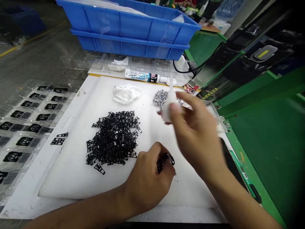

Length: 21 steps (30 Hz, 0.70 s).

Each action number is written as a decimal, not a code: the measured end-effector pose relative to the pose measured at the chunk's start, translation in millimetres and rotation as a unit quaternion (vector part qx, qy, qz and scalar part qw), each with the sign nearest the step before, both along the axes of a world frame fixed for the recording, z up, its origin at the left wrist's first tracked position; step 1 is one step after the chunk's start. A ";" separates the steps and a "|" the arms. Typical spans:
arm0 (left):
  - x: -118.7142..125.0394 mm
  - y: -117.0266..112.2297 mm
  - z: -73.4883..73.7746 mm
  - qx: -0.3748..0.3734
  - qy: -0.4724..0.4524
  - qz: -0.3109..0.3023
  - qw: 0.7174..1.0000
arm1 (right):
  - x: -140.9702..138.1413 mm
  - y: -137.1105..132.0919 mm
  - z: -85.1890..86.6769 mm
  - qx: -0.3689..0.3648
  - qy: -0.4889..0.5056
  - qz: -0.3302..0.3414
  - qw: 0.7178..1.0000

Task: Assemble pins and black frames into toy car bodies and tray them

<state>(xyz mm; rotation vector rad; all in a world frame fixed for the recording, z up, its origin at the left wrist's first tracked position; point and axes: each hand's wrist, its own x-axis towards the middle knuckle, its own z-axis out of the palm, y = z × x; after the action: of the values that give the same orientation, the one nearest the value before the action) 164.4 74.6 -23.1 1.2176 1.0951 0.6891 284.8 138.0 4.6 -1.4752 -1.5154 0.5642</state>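
Observation:
My left hand is closed around a small glossy black plastic part, low over the white foam pad. Much of that part is hidden by the fingers. Above and to the right, my right hand grips a small white bottle with a thin nozzle pointing up; it is somewhat blurred. Left of my hands lies a heap of black plastic pieces, each a small tapered frame. Behind the bottle is a pile of small shiny metal parts, partly covered by it.
Two stacked blue bins stand at the back. Before them lie a glue tube and a crumpled white glove or cloth. Clear trays with black parts line the left. A green cutter rests at the right edge.

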 end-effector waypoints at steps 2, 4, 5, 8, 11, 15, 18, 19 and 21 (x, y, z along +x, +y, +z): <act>-0.6 0.0 1.0 0.017 0.020 -0.021 0.999 | -8.9 23.8 -18.3 0.007 -0.107 0.006 0.994; -0.9 0.2 0.6 0.002 0.010 -0.020 1.000 | -14.4 35.1 -32.6 -0.004 -0.157 0.018 0.987; -0.9 0.5 0.0 -0.012 -0.005 -0.015 1.000 | -15.5 33.7 -34.8 -0.007 -0.168 0.025 0.985; -0.9 1.5 -2.9 -0.060 -0.067 0.008 0.996 | -9.8 2.5 -16.8 0.007 -0.198 0.040 0.979; -0.6 2.4 -4.7 -0.114 -0.109 0.028 0.987 | 17.5 -37.7 18.3 0.122 -0.217 -0.058 0.967; -0.1 2.7 -3.9 -0.142 -0.121 0.040 0.982 | 88.1 -38.6 24.3 0.159 -0.256 -0.322 0.897; 0.3 3.3 -2.1 -0.141 -0.125 0.047 0.981 | 133.2 -14.3 -6.9 0.090 -0.265 -0.272 0.921; 0.5 3.6 -1.5 -0.141 -0.124 0.050 0.981 | 141.9 -8.2 -17.8 0.092 -0.259 -0.268 0.923; 0.9 4.4 -0.3 -0.139 -0.122 0.056 0.981 | 150.3 -2.1 -33.4 0.116 -0.245 -0.278 0.922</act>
<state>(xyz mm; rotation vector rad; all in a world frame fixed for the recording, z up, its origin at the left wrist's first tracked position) 165.3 78.9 -23.4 0.8151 1.0207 0.7238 435.0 135.9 -28.9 -1.8307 -1.3615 -0.3394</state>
